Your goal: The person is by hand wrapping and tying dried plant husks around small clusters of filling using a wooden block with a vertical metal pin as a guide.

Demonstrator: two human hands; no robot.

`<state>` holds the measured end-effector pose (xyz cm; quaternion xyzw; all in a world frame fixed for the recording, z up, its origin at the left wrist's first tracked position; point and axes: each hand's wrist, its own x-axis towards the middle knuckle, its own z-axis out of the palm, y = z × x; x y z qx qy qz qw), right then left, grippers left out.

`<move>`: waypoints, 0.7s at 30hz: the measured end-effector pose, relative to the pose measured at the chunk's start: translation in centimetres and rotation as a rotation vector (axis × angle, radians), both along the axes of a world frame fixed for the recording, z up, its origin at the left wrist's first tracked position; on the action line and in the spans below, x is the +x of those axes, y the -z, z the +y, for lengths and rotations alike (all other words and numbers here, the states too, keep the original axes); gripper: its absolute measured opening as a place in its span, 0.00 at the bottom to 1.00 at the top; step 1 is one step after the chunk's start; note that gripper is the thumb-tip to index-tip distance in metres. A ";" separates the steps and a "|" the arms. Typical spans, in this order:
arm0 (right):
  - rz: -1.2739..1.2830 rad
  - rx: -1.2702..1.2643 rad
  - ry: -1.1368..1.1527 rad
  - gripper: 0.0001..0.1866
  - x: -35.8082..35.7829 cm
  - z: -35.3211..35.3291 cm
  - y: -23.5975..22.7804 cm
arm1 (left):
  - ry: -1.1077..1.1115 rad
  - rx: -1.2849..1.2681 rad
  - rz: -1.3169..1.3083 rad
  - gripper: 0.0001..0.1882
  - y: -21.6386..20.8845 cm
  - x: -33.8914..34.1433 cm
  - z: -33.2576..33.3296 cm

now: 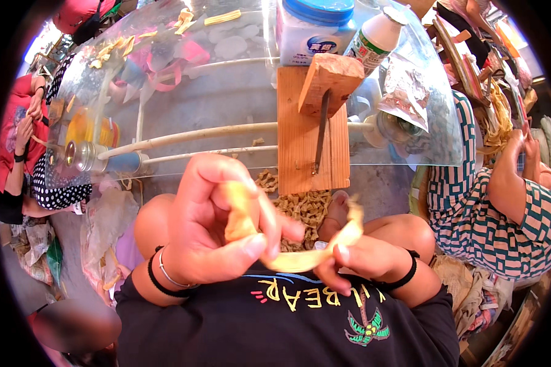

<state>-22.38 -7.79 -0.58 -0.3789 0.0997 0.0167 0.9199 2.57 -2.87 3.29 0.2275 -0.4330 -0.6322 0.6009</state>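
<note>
While one stretch of a yellow strip is being pinched between thumb and fingers of the left hand, another is being pinched by the right hand, before a dark shirt. Beyond, a heap of small tan pieces is being partly hidden by a wooden plank, which is being supported by a glass tabletop.

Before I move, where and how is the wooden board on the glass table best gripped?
Probably the near end, from the person's side, pinching top and underside: the board juts past the edge of the glass table, so both faces should be reachable. Keep off the metal strip slanting from the wooden block.
</note>
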 end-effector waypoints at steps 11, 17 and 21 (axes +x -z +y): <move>0.137 -0.754 0.567 0.17 1.5 0.3 -2.6 | 0.113 -0.086 -0.692 0.24 1.6 -2.2 -0.3; 0.172 -0.731 0.632 0.22 0.4 0.0 -2.3 | -0.070 0.282 -0.340 0.11 1.3 -1.5 0.3; 0.167 -0.485 0.872 0.09 1.9 -0.1 -2.3 | -0.029 0.152 -0.634 0.07 1.3 -1.2 -0.5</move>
